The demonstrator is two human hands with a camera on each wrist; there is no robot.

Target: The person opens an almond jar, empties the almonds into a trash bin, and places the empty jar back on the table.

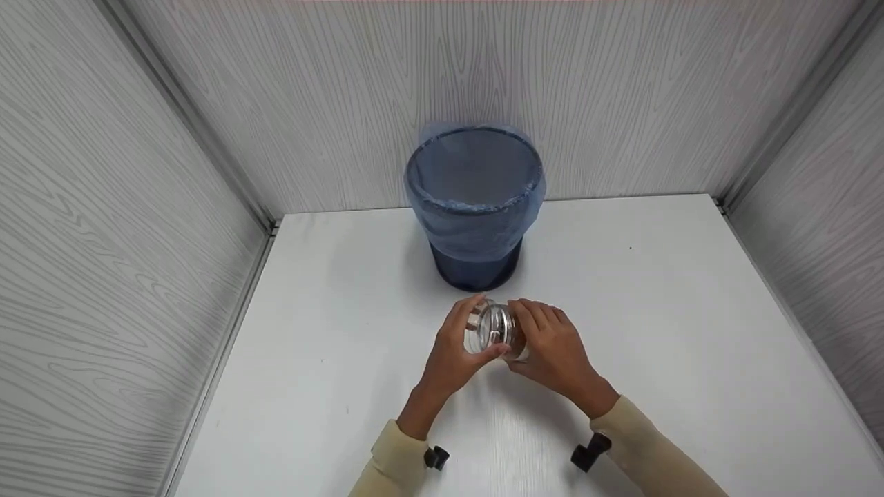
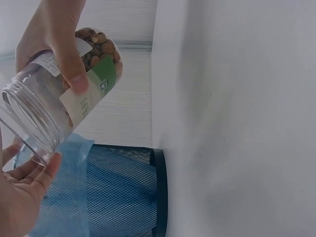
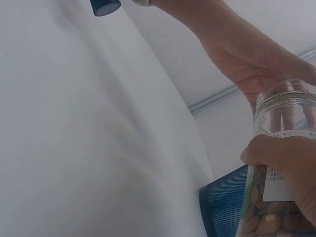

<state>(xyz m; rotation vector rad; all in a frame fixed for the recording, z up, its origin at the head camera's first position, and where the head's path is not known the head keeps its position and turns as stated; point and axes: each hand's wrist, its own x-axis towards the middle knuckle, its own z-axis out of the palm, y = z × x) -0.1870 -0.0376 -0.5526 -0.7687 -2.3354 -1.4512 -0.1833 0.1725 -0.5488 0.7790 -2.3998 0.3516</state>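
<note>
Between my two hands is a clear jar (image 2: 106,81) with a threaded neck and a white-and-green label. Brown nuts (image 3: 269,219) lie in its lower part. It leans, mouth up and towards the left hand. My right hand (image 1: 552,345) grips the jar's body, its thumb across the label in the right wrist view. At the mouth, my left hand (image 1: 452,348) curls fingers and thumb around a clear round lid-like piece (image 3: 284,86). This piece overlaps the neck; whether it is attached to the jar I cannot tell.
A dark blue mesh bin (image 1: 476,269) with a translucent blue liner (image 1: 473,231) stands just beyond the hands, against the back wall. Its top is open. White table surface (image 1: 331,386) spreads on both sides, with grey wood-grain walls (image 1: 124,241) around it.
</note>
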